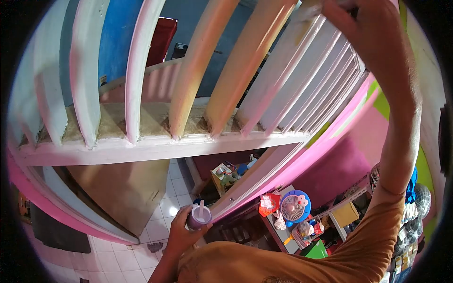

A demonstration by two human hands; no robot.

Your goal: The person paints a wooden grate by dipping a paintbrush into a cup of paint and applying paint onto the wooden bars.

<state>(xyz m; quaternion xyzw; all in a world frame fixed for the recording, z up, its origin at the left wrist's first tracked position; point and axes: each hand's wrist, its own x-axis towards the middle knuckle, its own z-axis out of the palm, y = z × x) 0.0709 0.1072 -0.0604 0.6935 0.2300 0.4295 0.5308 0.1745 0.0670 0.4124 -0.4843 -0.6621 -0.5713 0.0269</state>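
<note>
My left hand [178, 232] is wrapped round a small purple cup [194, 223], held low in front of my body. Pale, whitish paint [201, 214] fills it, and a light stick or handle [201, 207] stands up out of it. Raised high at the upper right, my right hand [361, 23] is bent at the slats, its fingers smeared by motion. It seems to hold a paintbrush [309, 11], blurred against a pale slat [278, 63]. Two slats beside it, such as this one [247, 61], look orange-cream; others, like the left slat [85, 70], are white and pinkish.
A white ledge [155, 150] carries the slats above a doorway with a brown door [118, 198]. Below right, a blue-rimmed fan [295, 206] stands among household items. Bundled bags [415, 212] are stacked at the right. White floor tiles [108, 254] show far below.
</note>
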